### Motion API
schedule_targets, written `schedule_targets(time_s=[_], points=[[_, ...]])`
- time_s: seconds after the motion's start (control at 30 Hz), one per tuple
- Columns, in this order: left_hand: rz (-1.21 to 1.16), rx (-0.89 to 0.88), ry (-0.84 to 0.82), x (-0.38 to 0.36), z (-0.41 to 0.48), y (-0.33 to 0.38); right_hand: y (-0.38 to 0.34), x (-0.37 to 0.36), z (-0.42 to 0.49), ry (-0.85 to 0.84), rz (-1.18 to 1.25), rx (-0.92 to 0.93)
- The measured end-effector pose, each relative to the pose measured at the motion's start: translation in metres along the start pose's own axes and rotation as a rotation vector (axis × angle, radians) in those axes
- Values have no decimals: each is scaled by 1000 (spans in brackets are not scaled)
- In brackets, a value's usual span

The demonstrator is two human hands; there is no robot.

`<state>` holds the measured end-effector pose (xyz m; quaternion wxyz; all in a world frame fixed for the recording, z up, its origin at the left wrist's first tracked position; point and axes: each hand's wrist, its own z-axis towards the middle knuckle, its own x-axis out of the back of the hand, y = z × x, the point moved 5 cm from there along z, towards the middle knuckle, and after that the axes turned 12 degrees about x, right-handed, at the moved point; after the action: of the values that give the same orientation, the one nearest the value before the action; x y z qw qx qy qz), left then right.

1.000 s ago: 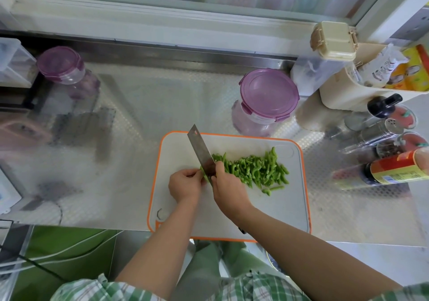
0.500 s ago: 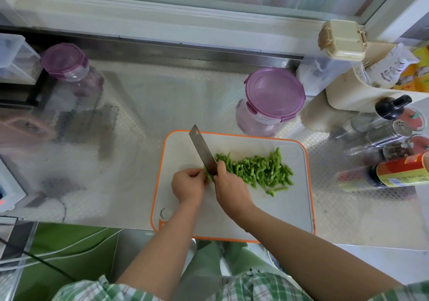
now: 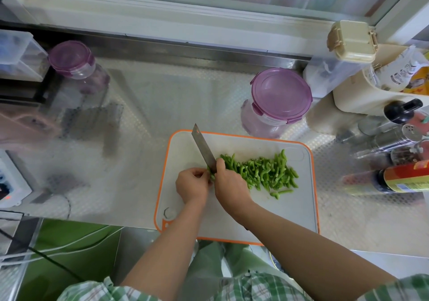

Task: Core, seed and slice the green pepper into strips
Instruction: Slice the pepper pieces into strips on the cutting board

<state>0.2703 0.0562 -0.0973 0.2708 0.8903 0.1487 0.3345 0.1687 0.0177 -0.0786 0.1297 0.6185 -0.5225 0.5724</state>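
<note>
Writing: none can be read; the print on the sauce bottle's red and yellow label and on the bag in the beige bin is too blurred.
Right hand: clenched round the knife's handle, forefinger lying along the side of the blade.
Knife: one, a broad steel blade with its edge down on the board and its tip pointing away and to the left.
Left hand: fingers curled, pinching the pepper piece against the left face of the blade.
Pepper piece: one small uncut green end, mostly hidden between the two hands.
Pepper strips: one loose heap, too many to count, just right of the blade on the middle of the board.
Stray strip: one, lying just apart from the near edge of the heap.
Cutting board: one, white with an orange rim, on the steel counter.
Purple-lidded jars: two, one far left, one just beyond the board's right corner.
Beige-lidded box: one, clear-sided, by the window frame.
Shaker: one, lying on its side among the bottles at the right.
</note>
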Motion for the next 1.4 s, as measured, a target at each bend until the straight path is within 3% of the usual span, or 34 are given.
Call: schedule_targets(time_s=[0.53, 0.73, 0.9, 1.4], points=[[78, -64, 41, -2, -4, 1, 6, 1, -18, -49, -59, 6], [95, -97, 28, -2, -4, -2, 12, 0, -2, 76, 99, -70], [73, -65, 1, -2, -2, -6, 10, 5, -10, 115, 141, -6], [95, -39, 19, -3, -2, -3, 5, -5, -19, 85, 84, 3]])
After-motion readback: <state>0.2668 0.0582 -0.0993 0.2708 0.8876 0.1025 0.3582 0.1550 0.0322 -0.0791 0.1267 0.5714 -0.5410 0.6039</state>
